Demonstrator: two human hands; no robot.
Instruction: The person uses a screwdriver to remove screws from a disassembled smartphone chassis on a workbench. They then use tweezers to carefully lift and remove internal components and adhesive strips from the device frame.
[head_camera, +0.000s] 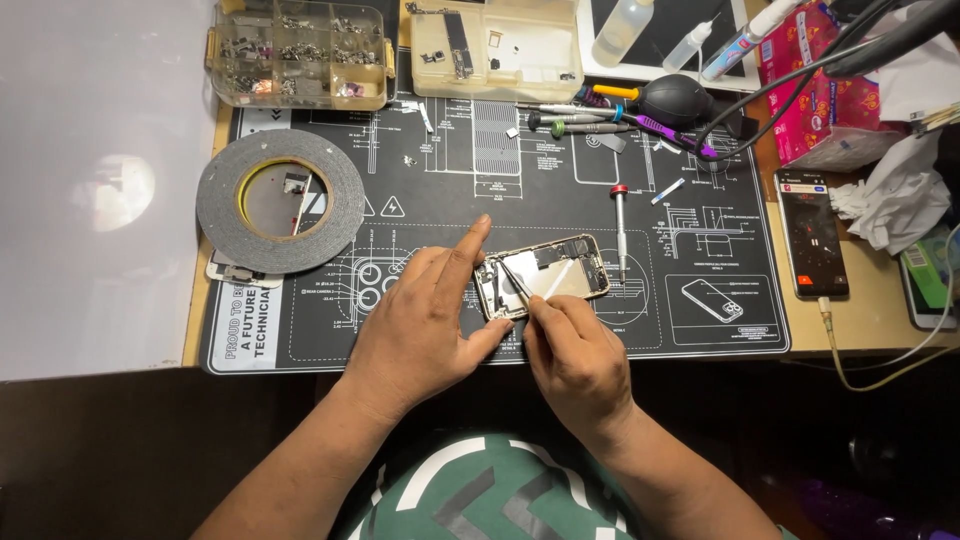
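On the black mat (330, 330), the opened phone (543, 276) is steadied by the left hand (420, 325), thumb against its near-left corner and forefinger stretched out. Its back is already off and the insides are bare, so the job looks partway done. The phone lies flat, long side running left to right, slightly tilted, while thin tweezers (517, 283) are pinched in the right hand (575, 355) and poked inside.

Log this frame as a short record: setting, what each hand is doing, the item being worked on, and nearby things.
setting: dark repair mat on a desk
left hand: steadies the opened phone, index finger raised
right hand: holds tweezers, tips inside the phone
phone: back open, insides showing, flat on mat
nearby: tape roll, screwdriver, parts boxes, second phone with lit screen
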